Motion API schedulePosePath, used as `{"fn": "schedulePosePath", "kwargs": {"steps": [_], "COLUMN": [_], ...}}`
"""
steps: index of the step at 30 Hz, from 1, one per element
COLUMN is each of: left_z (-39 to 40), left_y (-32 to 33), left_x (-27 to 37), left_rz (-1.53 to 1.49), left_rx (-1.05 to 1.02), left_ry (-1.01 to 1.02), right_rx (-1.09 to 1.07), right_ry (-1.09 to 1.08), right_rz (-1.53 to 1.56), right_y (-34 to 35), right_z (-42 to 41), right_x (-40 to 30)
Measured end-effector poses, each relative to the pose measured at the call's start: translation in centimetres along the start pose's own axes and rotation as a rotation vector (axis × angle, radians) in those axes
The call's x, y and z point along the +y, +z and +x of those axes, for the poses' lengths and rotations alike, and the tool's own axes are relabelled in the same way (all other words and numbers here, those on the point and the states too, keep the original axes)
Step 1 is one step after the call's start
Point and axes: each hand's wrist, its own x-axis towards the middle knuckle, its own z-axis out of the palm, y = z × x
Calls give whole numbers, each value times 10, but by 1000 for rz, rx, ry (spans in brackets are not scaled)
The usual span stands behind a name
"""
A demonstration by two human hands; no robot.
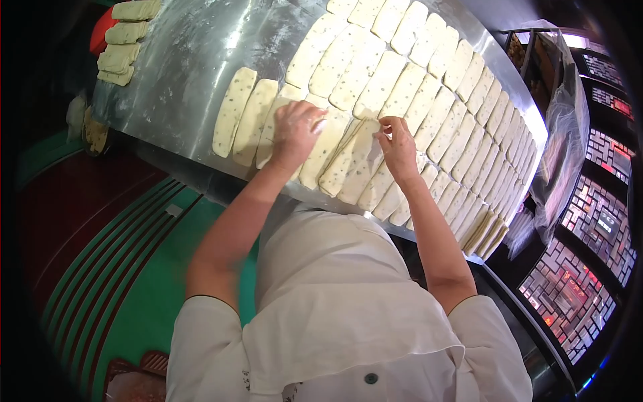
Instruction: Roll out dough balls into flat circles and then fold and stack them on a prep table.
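Note:
Flat pale dough strips (331,145) with dark flecks lie in rows on a metal worktable (186,90). My left hand (300,131) is over the strips of the near row, fingers bent and slightly blurred; whether it grips anything is hidden. To its right, strips lie layered on one another, their edges showing. The top layered strip (354,161) reaches from the table's near edge up to my right hand (399,148). Thumb and fingertips of that hand pinch at the far right corner of this strip.
Folded dough pieces (124,32) sit at the table's far left, near a red object (102,30). More stacked strips (485,232) stand at the right near corner. Beyond the right edge are a rack wrapped in clear plastic (560,135) and lattice windows (598,211).

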Motion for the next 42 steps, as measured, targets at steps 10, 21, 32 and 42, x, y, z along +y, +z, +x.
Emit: {"fn": "schedulePosePath", "kwargs": {"steps": [10, 21, 32, 42], "left_z": [10, -4, -40, 75], "left_y": [50, 33, -54, -79], "left_x": [74, 71, 1, -81], "left_rz": [-118, -667, -1092, -708], "left_rx": [-146, -248, -540, -35], "left_ry": [-198, -221, -643, -638], "right_rx": [26, 7, -319, -332], "right_ry": [8, -402, -212, -219], "right_rz": [22, -74, 256, 90], "right_y": [0, -26, -53, 18], "right_z": [-10, -14, 61, 249], "right_x": [3, -6, -124, -159]}}
